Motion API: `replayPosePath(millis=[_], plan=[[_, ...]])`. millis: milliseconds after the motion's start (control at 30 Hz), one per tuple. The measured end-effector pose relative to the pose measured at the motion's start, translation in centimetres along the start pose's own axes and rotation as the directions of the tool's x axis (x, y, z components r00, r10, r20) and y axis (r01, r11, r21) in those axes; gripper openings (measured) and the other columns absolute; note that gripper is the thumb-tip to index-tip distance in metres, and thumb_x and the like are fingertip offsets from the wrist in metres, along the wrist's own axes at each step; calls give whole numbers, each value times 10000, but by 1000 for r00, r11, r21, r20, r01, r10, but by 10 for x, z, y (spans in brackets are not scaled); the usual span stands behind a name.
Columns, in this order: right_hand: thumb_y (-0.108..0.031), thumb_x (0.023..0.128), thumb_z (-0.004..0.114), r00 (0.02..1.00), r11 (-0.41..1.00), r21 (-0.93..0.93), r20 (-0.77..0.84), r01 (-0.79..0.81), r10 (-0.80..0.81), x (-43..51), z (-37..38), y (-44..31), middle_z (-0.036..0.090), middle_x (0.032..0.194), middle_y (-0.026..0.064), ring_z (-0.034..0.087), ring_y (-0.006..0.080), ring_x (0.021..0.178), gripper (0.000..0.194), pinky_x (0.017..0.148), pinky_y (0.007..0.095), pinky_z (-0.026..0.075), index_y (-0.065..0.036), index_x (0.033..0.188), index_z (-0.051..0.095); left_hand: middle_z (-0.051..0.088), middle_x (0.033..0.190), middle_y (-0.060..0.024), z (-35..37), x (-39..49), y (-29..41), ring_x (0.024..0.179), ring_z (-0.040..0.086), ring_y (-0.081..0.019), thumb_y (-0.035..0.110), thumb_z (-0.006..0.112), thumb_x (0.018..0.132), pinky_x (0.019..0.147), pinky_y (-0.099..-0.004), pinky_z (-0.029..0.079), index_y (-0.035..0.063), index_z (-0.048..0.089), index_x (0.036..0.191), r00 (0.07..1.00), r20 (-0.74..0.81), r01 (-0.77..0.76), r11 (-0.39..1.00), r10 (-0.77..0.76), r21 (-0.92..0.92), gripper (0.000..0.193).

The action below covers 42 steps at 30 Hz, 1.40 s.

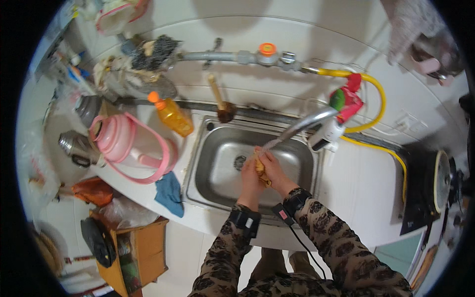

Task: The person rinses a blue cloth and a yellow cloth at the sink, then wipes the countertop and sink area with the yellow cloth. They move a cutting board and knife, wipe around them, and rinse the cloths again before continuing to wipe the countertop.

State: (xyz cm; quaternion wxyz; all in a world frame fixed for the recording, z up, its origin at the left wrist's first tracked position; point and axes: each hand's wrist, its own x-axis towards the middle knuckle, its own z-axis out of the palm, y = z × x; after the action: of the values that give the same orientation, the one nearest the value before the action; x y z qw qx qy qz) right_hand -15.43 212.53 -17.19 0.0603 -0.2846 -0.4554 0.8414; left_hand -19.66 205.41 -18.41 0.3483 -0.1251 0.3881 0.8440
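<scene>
Over the steel sink (pixel 215 167), my left hand (pixel 251 180) and my right hand (pixel 274 169) are together around a crumpled yellow item (pixel 261 169), probably a cloth. Its lower end pokes out between the palms; the fingers hide much of the rest. From the upper right, the chrome faucet (pixel 306 124) reaches down, and a stream of water (pixel 270 144) falls onto my fingers. The drain (pixel 240 162) shows just left of my hands. Dark bands wrap both wrists over patterned sleeves.
Left of the sink stand a pink-trimmed jug (pixel 133 144) and an orange detergent bottle (pixel 174 118); a blue cloth (pixel 169 193) hangs over the counter edge. A brush (pixel 223 107) leans behind the sink. A yellow hose (pixel 382 104) runs right, towards a black stove (pixel 419 189). A cable (pixel 306 247) dangles between my arms.
</scene>
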Motion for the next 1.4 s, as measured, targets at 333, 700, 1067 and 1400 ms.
replayPosePath(millis=[333, 700, 1067, 1400], plan=[[-300, 983, 336, 995, 997, 57, 85, -47, 42, 9, 27, 2, 438, 1318, 90, 431, 183, 1170, 435, 998, 305, 327, -31, 1320, 401, 501, 1108, -37, 5, -25, 0, 967, 505, -149, 435, 368, 959, 807, -300, 448, 109, 353, 1335, 998, 14, -67, 989, 66, 128, 497], [-304, 970, 393, 989, 997, -63, 143, 48, -38, 4, 12, 11, 490, 1191, 43, 485, 133, 1053, 433, 874, 273, 415, -107, 1354, 362, 301, 1414, -67, -6, -22, 0, 1276, 315, -188, 481, 329, 955, 1035, -327, 291, 141, 201, 1429, 994, 101, -59, 995, 51, 81, 597], [-333, 943, 456, 1000, 989, -144, 20, 26, -24, 23, 16, 0, 567, 830, 28, 511, 113, 715, 318, 614, 288, 441, -39, 864, 549, 380, 1363, -60, 0, -18, -2, 1202, 416, -220, 472, 342, 956, 983, -335, 362, 115, 295, 1384, 997, 28, -71, 996, 70, 51, 559], [-363, 894, 455, 850, -22, -907, 401, 420, -342, 1, -2, -16, 479, 1233, 205, 441, 348, 1169, 461, 965, 421, 357, -50, 1232, 480, 534, 1175, -80, -4, -8, 19, 1094, 506, -232, 348, 459, 941, 906, -388, 448, 88, 469, 1222, 978, 137, 181, 963, -155, -200, 383]])
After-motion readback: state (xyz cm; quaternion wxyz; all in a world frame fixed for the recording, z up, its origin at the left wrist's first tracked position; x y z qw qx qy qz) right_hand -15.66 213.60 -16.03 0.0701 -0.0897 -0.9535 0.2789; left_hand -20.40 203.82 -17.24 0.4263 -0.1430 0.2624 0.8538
